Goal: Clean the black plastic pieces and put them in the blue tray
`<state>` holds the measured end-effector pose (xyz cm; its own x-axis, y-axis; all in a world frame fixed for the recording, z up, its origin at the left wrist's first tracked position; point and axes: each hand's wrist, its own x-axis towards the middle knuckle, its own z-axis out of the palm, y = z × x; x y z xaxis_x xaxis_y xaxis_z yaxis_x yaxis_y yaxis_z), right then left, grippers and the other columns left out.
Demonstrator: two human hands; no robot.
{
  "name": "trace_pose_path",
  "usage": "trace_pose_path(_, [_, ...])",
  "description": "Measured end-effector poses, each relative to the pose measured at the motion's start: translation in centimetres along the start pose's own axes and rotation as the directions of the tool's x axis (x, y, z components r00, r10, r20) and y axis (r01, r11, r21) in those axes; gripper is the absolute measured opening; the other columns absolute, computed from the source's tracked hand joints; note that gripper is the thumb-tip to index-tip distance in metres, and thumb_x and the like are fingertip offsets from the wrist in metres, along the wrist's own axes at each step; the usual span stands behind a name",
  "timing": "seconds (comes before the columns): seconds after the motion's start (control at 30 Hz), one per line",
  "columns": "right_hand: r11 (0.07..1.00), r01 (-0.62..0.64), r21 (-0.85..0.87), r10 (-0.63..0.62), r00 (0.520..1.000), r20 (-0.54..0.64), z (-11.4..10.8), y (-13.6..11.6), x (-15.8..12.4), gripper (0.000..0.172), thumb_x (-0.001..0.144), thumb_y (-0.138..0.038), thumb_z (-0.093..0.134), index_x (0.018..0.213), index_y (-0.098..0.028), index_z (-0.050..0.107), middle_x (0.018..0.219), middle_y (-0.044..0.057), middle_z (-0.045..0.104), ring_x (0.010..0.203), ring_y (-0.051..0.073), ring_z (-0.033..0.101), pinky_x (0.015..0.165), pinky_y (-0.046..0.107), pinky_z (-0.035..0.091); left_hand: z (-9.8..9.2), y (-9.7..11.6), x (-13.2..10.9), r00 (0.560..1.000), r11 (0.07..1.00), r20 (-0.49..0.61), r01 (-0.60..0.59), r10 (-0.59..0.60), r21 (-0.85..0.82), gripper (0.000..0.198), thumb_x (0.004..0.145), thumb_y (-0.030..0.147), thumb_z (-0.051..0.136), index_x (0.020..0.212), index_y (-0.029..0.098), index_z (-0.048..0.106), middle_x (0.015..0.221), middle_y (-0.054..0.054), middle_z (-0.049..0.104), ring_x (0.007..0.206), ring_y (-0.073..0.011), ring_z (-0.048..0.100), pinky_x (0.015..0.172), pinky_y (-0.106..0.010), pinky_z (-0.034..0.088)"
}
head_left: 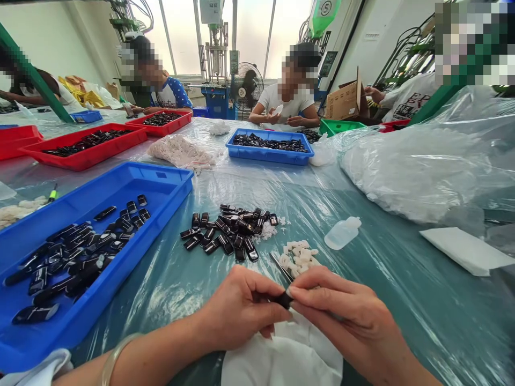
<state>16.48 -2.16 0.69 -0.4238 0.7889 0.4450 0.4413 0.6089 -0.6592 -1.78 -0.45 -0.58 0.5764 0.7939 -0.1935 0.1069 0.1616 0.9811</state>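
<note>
My left hand (245, 305) is closed on a small black part (284, 299), low in the middle of the view. Pinched at the part's right end are the fingers of my right hand (341, 311), with metal tweezers (281, 266) pointing up and away from them. White cloth (281, 359) lies beneath both hands. Just beyond the fingers is a small pile of white pieces (300, 257). Farther left, glossy black parts (237, 228) lie heaped on the plastic-covered table (378, 289). A translucent bottle (343, 232) rests on its side to the right.
A large blue tray (161, 214) with black parts stands at left. Red trays (137, 136) and a smaller blue tray (269, 155) are farther back. Clear plastic bags (418, 166) and a folded white sheet (466, 249) lie at right. Several people sit around the table.
</note>
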Motion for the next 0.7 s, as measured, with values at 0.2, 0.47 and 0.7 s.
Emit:
trace_pose_path(0.2, [0.992, -0.119, 0.042, 0.117, 0.992, 0.042, 0.07, -0.34, 0.37, 0.018, 0.081, -0.014, 0.055, 0.077, -0.023, 0.071, 0.072, 0.003, 0.063, 0.060, 0.013, 0.060, 0.052, 0.022, 0.049, 0.10, 0.21, -0.03, 1.000, 1.000, -0.008, 0.009, -0.009, -0.020, 0.012, 0.070, 0.019, 0.061, 0.070, 0.010, 0.069, 0.049, 0.001, 0.051, 0.046, -0.0098, 0.051, 0.047, -0.020, 0.045])
trace_pose_path(0.47, [0.977, -0.174, 0.122, 0.168, 0.984, 0.051, 0.55, -0.05, 0.19, 0.016, 0.081, -0.016, 0.056, 0.076, -0.022, 0.069, 0.075, 0.003, 0.060, 0.066, 0.015, 0.059, 0.057, 0.025, 0.048, 0.00, 0.30, 0.02, 0.999, 0.999, -0.042, 0.017, -0.019, -0.046, 0.011, 0.069, 0.018, 0.061, 0.069, 0.010, 0.069, 0.050, 0.002, 0.051, 0.045, -0.0087, 0.051, 0.047, -0.019, 0.045])
trace_pose_path(0.7, [0.974, -0.153, 0.167, 0.143, 0.987, 0.071, 0.53, 0.18, -0.11, 0.021, 0.084, -0.014, 0.051, 0.090, -0.026, 0.068, 0.082, 0.002, 0.060, 0.073, 0.014, 0.058, 0.062, 0.025, 0.049, -0.02, 0.70, 0.25, 0.994, 0.987, -0.042, 0.092, -0.098, -0.130, 0.016, 0.066, 0.026, 0.066, 0.067, 0.009, 0.068, 0.048, 0.001, 0.053, 0.044, -0.0089, 0.052, 0.046, -0.019, 0.044])
